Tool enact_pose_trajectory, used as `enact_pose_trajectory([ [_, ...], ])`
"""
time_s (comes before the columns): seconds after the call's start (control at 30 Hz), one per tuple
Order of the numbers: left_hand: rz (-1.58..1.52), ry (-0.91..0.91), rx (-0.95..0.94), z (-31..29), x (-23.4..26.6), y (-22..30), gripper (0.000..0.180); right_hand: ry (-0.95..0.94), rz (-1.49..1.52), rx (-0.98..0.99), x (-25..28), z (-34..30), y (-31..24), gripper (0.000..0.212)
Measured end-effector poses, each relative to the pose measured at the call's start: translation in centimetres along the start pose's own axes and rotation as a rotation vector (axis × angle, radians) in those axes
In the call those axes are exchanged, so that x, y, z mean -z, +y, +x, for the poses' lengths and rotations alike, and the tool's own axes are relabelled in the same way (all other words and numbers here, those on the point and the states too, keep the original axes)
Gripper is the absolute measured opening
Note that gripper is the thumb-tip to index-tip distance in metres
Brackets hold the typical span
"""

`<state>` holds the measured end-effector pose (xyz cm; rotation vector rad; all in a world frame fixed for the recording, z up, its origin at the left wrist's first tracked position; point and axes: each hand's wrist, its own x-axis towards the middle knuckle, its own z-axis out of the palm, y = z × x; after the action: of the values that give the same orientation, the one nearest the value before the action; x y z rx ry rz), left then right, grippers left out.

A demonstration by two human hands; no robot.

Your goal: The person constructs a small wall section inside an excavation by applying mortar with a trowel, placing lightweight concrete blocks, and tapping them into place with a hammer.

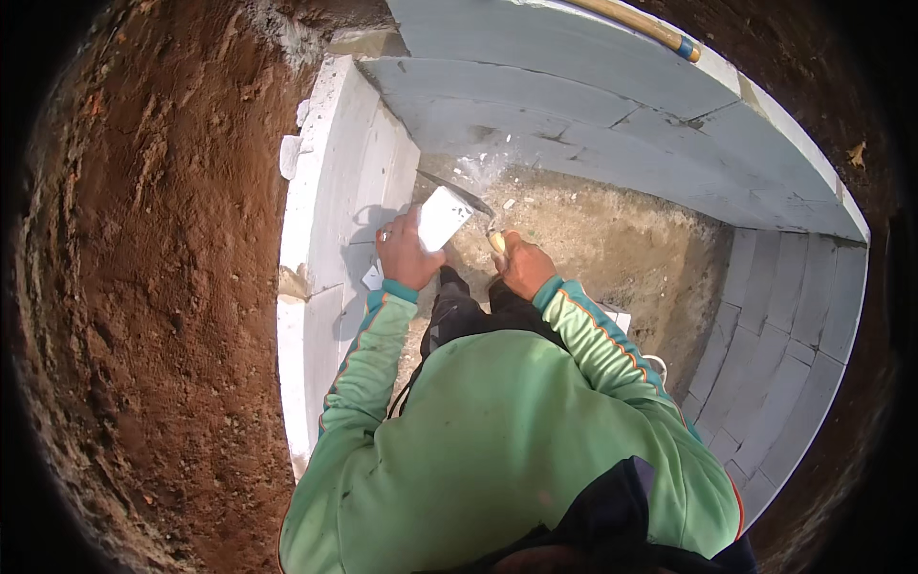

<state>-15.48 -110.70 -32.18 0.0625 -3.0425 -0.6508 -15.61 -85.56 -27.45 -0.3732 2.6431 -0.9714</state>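
Observation:
My left hand (407, 251) is closed around a small white block (444, 220), its fingers along the near left side. The block is tilted, with a few dark marks on its upper right face. In my right hand (527, 266) is a trowel (496, 241), gripped by its pale wooden handle. The trowel's dark, thin blade (459, 191) points to the far left and passes along the far side of the block. Part of the blade is hidden behind the block; whether the two touch, I cannot tell.
Walls of white blocks rise at left (330, 182), far side (535, 100) and right (775, 373). A wooden handle with a blue band (650, 27) lies on the far wall's top. White crumbs (488, 170) litter the earthy floor (612, 225). Cut block pieces (617, 317) sit beside my right forearm. Brown soil (172, 287) lies outside.

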Motion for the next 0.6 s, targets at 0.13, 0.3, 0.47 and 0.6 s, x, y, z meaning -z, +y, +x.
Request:
enact_pose_trajectory([
  [0.13, -0.038, -0.056, -0.018, -0.6, 0.2, -0.7, 0.096, 0.229, 0.127, 0.102, 3.4, -0.7, -3.7, 0.045],
  [0.3, -0.116, -0.004, -0.040, -0.1, 0.0, 1.0, 0.085, -0.121, -0.073, -0.100, -1.9, -0.6, 3.3, 0.041],
  [0.47, -0.093, -0.107, -0.064, 0.4, 0.6, 1.0, 0.088, 0.285, 0.095, 0.062, 0.6, -1.5, 1.1, 0.045],
  [0.6, -0.187, -0.085, -0.101, 1.6, 1.2, 2.4, 0.089, -0.010, -0.039, -0.060, -2.1, -1.5, 5.8, 0.044],
])
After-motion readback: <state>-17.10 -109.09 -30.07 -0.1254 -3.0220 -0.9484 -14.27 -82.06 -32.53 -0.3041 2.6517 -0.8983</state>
